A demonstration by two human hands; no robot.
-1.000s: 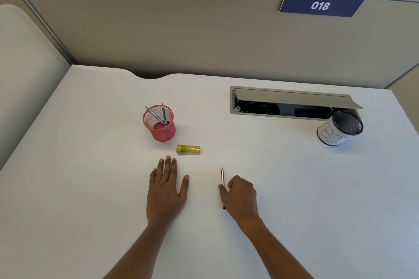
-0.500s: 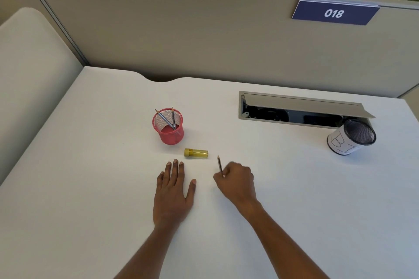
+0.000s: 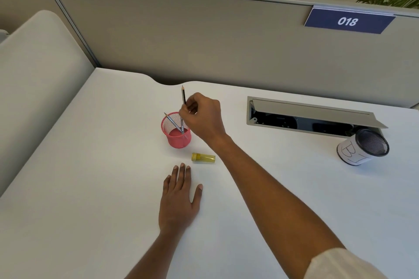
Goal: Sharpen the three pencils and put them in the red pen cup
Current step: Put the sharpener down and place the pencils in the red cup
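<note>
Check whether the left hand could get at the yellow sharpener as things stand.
Probably yes. The left hand lies flat just short of the yellow sharpener, nothing between them; the right hand holds a pencil farther back, over the red pen cup.

A pen cup [image 3: 176,140] is set on the desk [image 3: 90,188], left of centre. 2 pencils [image 3: 172,120] are leaned inside it. A 3rd pencil [image 3: 183,95] is pinched upright in the right hand [image 3: 204,118], above the cup's far right rim. A sharpener [image 3: 203,157] is laid on its side just near and right of the cup. The left hand [image 3: 179,199] is rested flat on the desk, near of the sharpener. A cable hatch [image 3: 306,118] is recessed in the desk to the far right, and a 2nd cup [image 3: 360,147] is tilted at its near right end. A partition [image 3: 204,41] is stood along the far edge, with a number plate [image 3: 348,21] hung at its top right.
</note>
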